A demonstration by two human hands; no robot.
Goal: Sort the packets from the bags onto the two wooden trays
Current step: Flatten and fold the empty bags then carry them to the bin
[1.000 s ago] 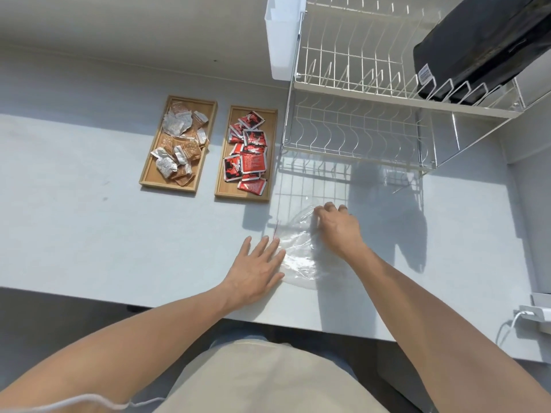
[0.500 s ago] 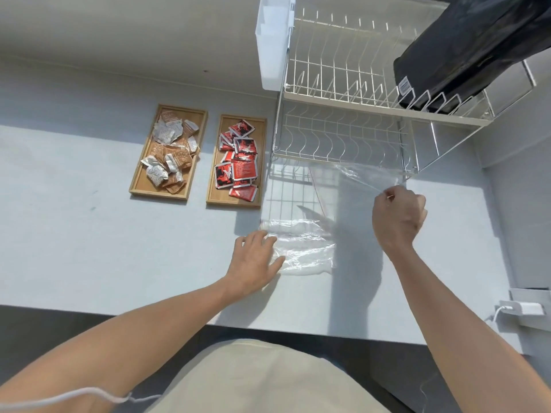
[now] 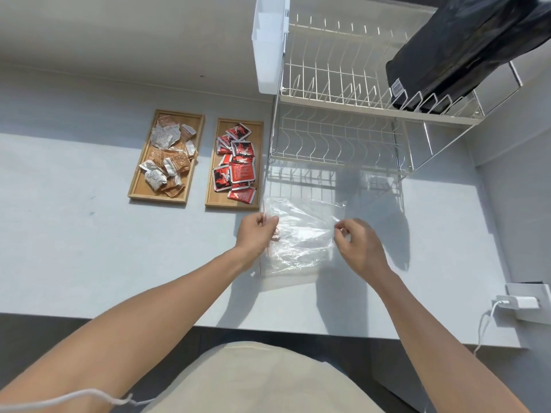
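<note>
A clear plastic zip bag [image 3: 301, 234] with a red seal line is stretched out above the counter. My left hand [image 3: 257, 234] pinches its left edge at the red strip, and my right hand [image 3: 359, 244] pinches its right edge. No packets show inside the bag. Behind and to the left, the left wooden tray [image 3: 143, 180] holds several brown and silver packets [image 3: 168, 158]. Just right of it, the other wooden tray [image 3: 215, 198] holds several red and black packets [image 3: 237, 165].
A two-tier wire dish rack [image 3: 343, 138] stands at the back right, with a black bag [image 3: 465, 46] on its top tier and a white bin [image 3: 269, 43] on its left side. A white charger and cable [image 3: 518, 302] sit at the right counter edge.
My right hand has come down from beside the rack and now pinches the bag's right edge. My left hand has gone from lying flat on the bag to gripping its left edge.
</note>
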